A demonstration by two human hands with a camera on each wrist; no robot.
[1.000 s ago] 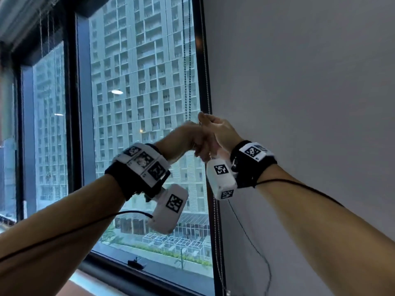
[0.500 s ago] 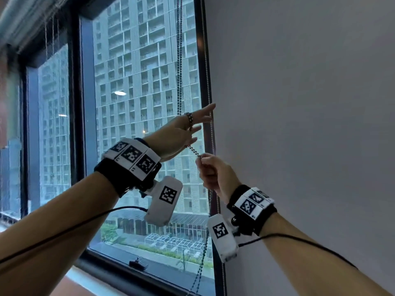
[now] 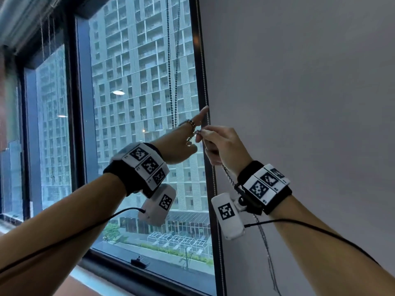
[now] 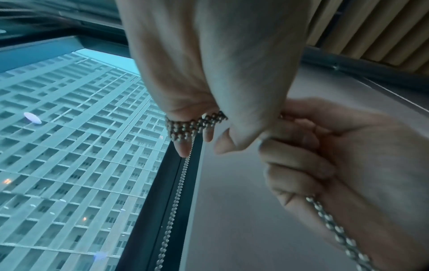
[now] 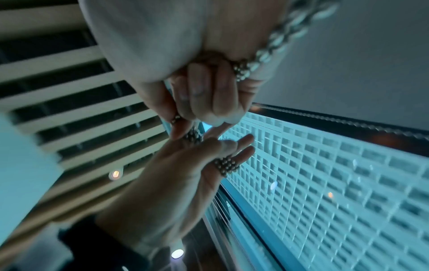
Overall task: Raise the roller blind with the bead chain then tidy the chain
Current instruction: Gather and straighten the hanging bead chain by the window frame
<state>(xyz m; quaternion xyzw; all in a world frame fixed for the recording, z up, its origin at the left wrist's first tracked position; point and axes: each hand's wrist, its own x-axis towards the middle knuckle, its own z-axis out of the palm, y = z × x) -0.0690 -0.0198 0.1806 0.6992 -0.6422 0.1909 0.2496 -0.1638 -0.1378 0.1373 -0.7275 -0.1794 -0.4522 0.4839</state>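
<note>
while the left hand (image 3: 179, 142) stands with fingers straight and several turns of bead chain (image 4: 192, 126) wound crosswise round them, the right hand (image 3: 222, 146) just beside it pinches the same chain. from that pinch the slack runs down past the right wrist, so the next wrap likely falls to the right hand.
</note>
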